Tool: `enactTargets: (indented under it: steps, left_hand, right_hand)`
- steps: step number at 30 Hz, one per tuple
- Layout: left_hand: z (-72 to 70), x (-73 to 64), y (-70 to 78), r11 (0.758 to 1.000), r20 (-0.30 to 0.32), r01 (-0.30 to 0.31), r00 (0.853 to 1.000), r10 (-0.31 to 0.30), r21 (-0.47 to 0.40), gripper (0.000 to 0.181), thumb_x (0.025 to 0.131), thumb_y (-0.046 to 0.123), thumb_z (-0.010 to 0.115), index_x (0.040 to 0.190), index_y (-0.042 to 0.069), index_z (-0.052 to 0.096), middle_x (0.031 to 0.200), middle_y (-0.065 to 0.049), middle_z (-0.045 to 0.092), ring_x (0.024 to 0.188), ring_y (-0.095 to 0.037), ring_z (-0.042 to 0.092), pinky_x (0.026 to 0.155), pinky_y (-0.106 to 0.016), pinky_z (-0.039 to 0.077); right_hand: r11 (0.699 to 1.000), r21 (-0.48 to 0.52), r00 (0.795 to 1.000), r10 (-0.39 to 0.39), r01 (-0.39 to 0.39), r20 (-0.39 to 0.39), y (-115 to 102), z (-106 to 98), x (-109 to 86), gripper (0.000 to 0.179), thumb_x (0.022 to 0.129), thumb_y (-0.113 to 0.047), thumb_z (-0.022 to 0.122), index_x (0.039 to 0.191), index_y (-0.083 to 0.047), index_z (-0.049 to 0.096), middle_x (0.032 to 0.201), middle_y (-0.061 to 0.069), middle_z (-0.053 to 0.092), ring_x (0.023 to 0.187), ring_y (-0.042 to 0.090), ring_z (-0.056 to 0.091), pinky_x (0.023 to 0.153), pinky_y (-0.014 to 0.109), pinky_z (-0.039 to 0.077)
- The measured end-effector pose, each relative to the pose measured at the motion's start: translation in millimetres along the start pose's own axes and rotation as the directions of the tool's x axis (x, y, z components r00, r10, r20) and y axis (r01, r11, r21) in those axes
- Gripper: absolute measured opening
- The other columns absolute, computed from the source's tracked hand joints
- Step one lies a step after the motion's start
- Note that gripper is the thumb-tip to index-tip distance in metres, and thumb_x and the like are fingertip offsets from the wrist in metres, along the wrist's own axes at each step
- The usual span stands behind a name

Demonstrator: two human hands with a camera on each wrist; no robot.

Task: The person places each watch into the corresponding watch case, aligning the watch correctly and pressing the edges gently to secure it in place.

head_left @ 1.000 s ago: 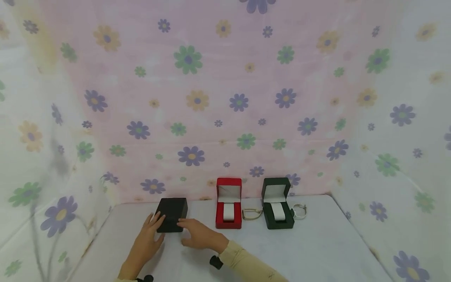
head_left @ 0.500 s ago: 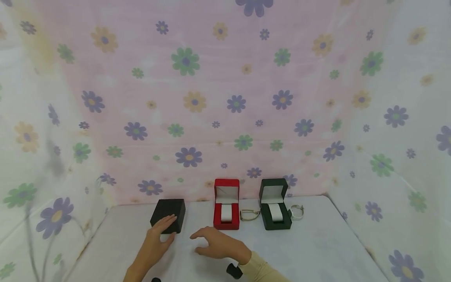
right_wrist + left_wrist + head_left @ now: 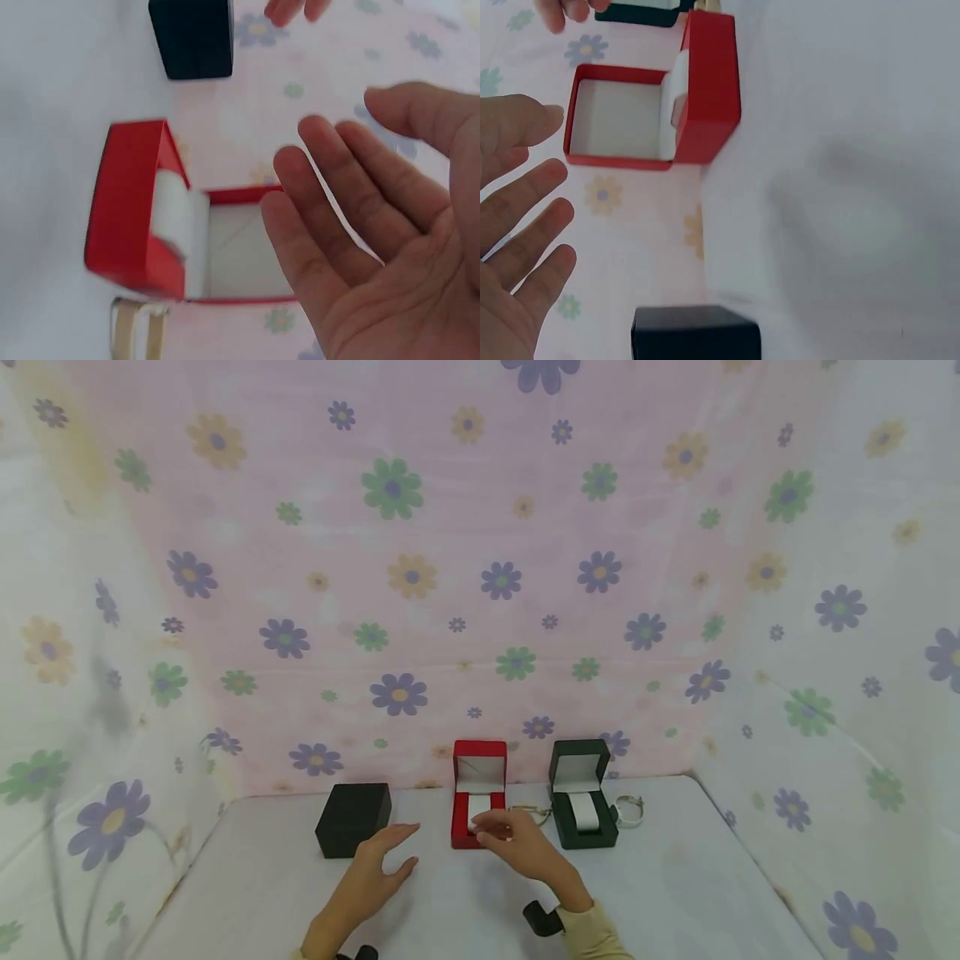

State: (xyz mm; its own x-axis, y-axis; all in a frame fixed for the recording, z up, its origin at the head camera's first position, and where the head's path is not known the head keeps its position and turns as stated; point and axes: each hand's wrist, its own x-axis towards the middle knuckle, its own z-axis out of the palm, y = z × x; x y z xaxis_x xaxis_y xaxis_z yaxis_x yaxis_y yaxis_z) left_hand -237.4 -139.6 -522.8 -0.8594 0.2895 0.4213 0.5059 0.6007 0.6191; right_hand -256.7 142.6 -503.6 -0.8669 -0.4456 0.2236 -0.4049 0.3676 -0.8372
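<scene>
My left hand [image 3: 367, 877] hovers over the table with fingers straight and thumb apart, holding nothing, just right of a closed black box [image 3: 352, 818]. My right hand [image 3: 525, 847] is in front of a red watch box [image 3: 480, 748], its fingertips overlapping the box's base in the head view. In the right wrist view the right hand's fingers [image 3: 307, 247] are relaxed and grip nothing. The red box [image 3: 712, 82] has its lid raised and a white cushion [image 3: 171, 210] inside. A gold bracelet-like band [image 3: 542, 812] lies beside it, partly hidden by my right hand.
To the right stands a dark green watch box [image 3: 585, 837] with lid raised and white cushion. A silver bracelet-like band [image 3: 632, 811] lies beside it. The white-covered table [image 3: 697, 877] meets a flowered cloth wall [image 3: 442, 643] behind the boxes.
Both hands have left the black box. The right hand has moved right to the red box; the left has drifted right, off the black box. The boxes stay in place.
</scene>
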Motion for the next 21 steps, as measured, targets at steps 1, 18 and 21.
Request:
enactTargets:
  steps: [1,18,21]
  left_hand:
    - [2.7,1.4,2.4,1.0,0.015,0.005,1.0,-0.005,-0.025,0.051,0.082,-0.002,0.081,0.131,0.009,0.068,0.13,-0.004,0.07,0.123,-0.028,0.064,0.103,-0.051,0.052]
    - [59.9,48.5,-0.9,0.939,0.179,0.052,0.984,0.01,-0.339,0.049,0.094,0.018,0.075,0.138,0.004,0.062,0.141,-0.016,0.061,0.135,-0.039,0.054,0.109,-0.063,0.043]
    - [66.1,56.6,-5.8,0.924,0.197,0.069,0.98,0.007,-0.377,0.051,0.093,0.016,0.076,0.139,0.002,0.06,0.143,-0.019,0.059,0.135,-0.04,0.052,0.11,-0.061,0.043]
  right_hand:
    - [1.0,-0.01,0.999,0.009,-0.009,-0.047,5,-3,-1.2,0.025,0.102,-0.018,0.063,0.123,-0.008,0.07,0.117,0.015,0.072,0.104,0.017,0.068,0.092,0.024,0.057]
    - [0.987,-0.084,0.932,0.097,-0.134,-0.35,63,-13,7.0,0.035,0.096,-0.004,0.065,0.127,0.01,0.06,0.104,0.019,0.072,0.093,0.03,0.069,0.082,0.041,0.061]
    - [0.983,-0.095,0.938,0.12,-0.158,-0.325,71,-12,11.2,0.039,0.095,-0.003,0.066,0.129,0.013,0.057,0.105,0.022,0.072,0.093,0.031,0.07,0.08,0.041,0.061]
